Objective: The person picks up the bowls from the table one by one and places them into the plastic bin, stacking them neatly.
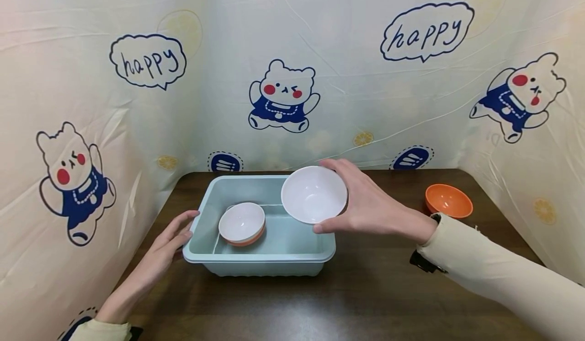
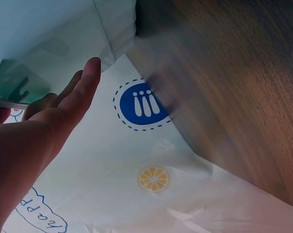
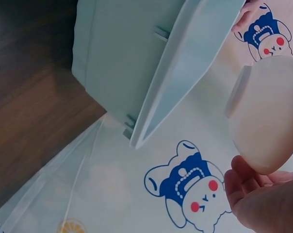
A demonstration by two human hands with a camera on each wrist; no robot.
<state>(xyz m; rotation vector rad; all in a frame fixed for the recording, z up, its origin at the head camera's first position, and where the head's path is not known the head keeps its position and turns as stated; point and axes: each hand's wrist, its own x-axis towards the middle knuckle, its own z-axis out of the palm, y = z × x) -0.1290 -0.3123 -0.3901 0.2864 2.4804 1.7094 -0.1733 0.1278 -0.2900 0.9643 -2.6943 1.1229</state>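
Note:
My right hand (image 1: pixel 354 199) holds a white bowl (image 1: pixel 314 194) by its side, thumb low and fingers at the far edge, over the right end of a pale blue tub (image 1: pixel 260 258). Seen from the right wrist, the bowl (image 3: pixel 270 114) is side-on with its foot facing the tub (image 3: pixel 132 63). Inside the tub, towards the left, another white bowl (image 1: pixel 242 222) sits nested in an orange bowl (image 1: pixel 249 241). My left hand (image 1: pixel 168 239) touches the tub's left side, its fingers (image 2: pixel 83 87) stretched along the outer wall.
An orange bowl (image 1: pixel 449 200) stands on the dark wooden table (image 1: pixel 388 290) at the right, beyond my right forearm. A printed cloth (image 1: pixel 347 77) with bears and lemon slices hangs around the table's back and sides.

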